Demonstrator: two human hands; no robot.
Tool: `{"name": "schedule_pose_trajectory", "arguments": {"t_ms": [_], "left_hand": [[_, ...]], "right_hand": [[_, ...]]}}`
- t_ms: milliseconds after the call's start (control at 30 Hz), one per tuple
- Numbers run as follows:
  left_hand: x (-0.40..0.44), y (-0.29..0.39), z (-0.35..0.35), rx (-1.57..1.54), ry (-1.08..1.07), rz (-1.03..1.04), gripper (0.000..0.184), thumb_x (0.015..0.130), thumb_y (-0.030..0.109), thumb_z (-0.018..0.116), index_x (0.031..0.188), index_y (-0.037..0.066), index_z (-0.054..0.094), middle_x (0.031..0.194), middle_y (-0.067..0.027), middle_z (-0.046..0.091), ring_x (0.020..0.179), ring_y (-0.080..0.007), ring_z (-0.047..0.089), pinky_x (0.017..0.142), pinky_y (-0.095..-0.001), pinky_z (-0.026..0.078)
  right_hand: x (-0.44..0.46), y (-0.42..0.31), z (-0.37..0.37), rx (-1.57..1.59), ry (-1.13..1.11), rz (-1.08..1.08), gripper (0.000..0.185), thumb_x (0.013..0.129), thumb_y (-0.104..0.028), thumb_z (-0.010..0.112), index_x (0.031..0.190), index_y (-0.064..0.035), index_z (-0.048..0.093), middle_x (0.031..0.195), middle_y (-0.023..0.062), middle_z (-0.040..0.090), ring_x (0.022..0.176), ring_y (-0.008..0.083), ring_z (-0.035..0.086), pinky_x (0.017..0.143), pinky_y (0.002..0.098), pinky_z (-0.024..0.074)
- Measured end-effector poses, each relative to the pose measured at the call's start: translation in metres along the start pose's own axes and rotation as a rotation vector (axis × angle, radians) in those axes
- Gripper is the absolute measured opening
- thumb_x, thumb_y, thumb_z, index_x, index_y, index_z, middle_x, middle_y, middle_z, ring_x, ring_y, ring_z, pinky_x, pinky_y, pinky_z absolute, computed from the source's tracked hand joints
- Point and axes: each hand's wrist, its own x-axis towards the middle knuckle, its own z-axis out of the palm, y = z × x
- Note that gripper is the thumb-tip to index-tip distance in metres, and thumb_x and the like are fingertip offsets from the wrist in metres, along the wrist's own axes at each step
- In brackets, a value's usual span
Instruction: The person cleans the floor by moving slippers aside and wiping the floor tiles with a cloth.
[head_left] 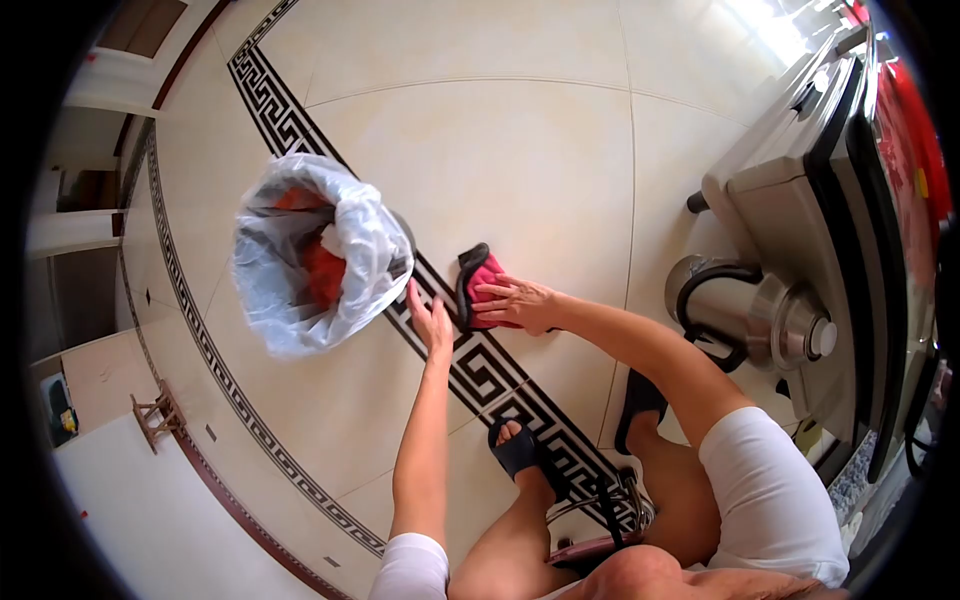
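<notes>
A bin lined with a whitish plastic bag (370,235) stands on the tiled floor at left of centre, with red-orange material (323,270) inside. My left hand (431,320) is at the bin's lower right side, fingers apart and stretched toward it; whether the fingertips touch it I cannot tell. On the floor right of the bin lies a red cloth with a dark edge (478,272). My right hand (515,303) rests flat on that cloth with its fingers spread.
A steel thermos (745,315) with a black handle stands at the right beside a grey and black cabinet-like unit (780,210). My slippered feet (515,445) are below the cloth. A small wooden stool (158,415) stands at the far left.
</notes>
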Motion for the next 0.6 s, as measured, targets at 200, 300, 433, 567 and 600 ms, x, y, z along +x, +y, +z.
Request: {"name": "schedule_pose_trajectory", "arguments": {"t_ms": [200, 300, 433, 567, 600], "left_hand": [[-0.002, 0.004, -0.007, 0.959, -0.372, 0.006, 0.123, 0.055, 0.020, 0.086, 0.146, -0.012, 0.009, 0.155, -0.0305, 0.002, 0.145, -0.0467, 0.004, 0.116, -0.0539, 0.019], [0.000, 0.015, -0.007, 1.021, -0.434, -0.024, 0.127, 0.053, 0.021, 0.089, 0.145, -0.012, 0.008, 0.154, -0.0318, 0.001, 0.145, -0.0481, 0.004, 0.115, -0.0540, 0.023], [0.005, 0.002, -0.008, 1.100, -0.510, -0.047, 0.144, 0.050, 0.031, 0.094, 0.146, -0.011, -0.005, 0.154, -0.0333, -0.008, 0.144, -0.0491, -0.003, 0.117, -0.0531, 0.018], [0.006, 0.012, -0.007, 1.135, -0.525, -0.082, 0.148, 0.047, 0.033, 0.096, 0.147, -0.010, -0.004, 0.155, -0.0325, -0.009, 0.145, -0.0472, -0.004, 0.116, -0.0527, 0.021], [0.006, 0.011, -0.007, 1.160, -0.499, -0.050, 0.146, 0.045, 0.034, 0.096, 0.146, -0.011, 0.002, 0.154, -0.0333, -0.003, 0.145, -0.0475, 0.001, 0.116, -0.0496, 0.023]], "right_hand": [[0.052, 0.074, -0.046, -0.042, 0.120, 0.259, 0.088, 0.069, -0.027, 0.068, 0.150, -0.0190, 0.033, 0.158, -0.0004, 0.026, 0.148, 0.0280, 0.014, 0.118, 0.0490, 0.0171], [0.057, 0.125, -0.074, -0.044, 0.184, 0.429, 0.094, 0.066, -0.031, 0.070, 0.150, -0.0160, 0.031, 0.157, 0.0029, 0.027, 0.146, 0.0305, 0.018, 0.115, 0.0517, 0.0213], [0.033, 0.207, -0.102, 0.000, 0.263, 0.779, 0.106, 0.067, -0.052, 0.075, 0.152, -0.0176, 0.022, 0.158, 0.0068, 0.022, 0.144, 0.0394, 0.017, 0.112, 0.0567, 0.0255], [-0.032, 0.276, -0.114, -0.010, 0.296, 1.163, 0.095, 0.077, -0.061, 0.064, 0.151, -0.0168, 0.025, 0.158, 0.0050, 0.022, 0.144, 0.0379, 0.017, 0.106, 0.0573, 0.0323], [-0.054, 0.283, -0.122, 0.035, 0.269, 1.273, 0.094, 0.079, -0.061, 0.063, 0.152, -0.0168, 0.024, 0.159, 0.0054, 0.022, 0.144, 0.0380, 0.017, 0.106, 0.0572, 0.0339]]}}
